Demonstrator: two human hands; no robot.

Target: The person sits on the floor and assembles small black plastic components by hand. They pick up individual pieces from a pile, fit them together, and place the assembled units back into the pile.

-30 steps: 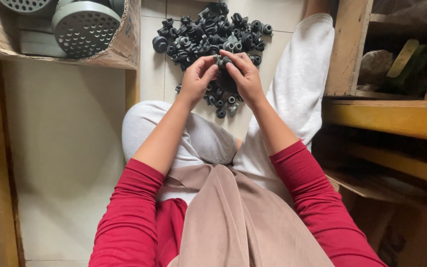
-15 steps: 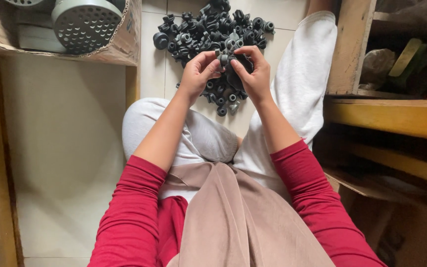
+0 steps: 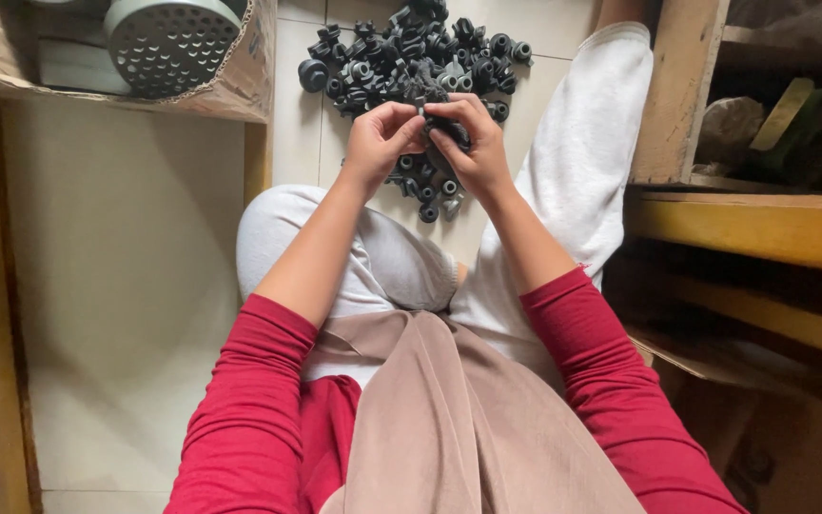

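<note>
Together, a small black rubber part (image 3: 427, 118) is pinched between the closed fingertips of the left hand (image 3: 382, 143) and right hand (image 3: 473, 148). It is held just above the pile of black parts (image 3: 411, 57) on the tiled floor (image 3: 126, 238).

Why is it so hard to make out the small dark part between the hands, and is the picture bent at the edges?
Head view: soft, even light, no glare. The black part pinched by the left hand and right hand merges with the pile of black parts behind it. The right-side wooden shelf hides its lower levels in deep shadow. Edges lean outward, a wide-lens effect.
</note>
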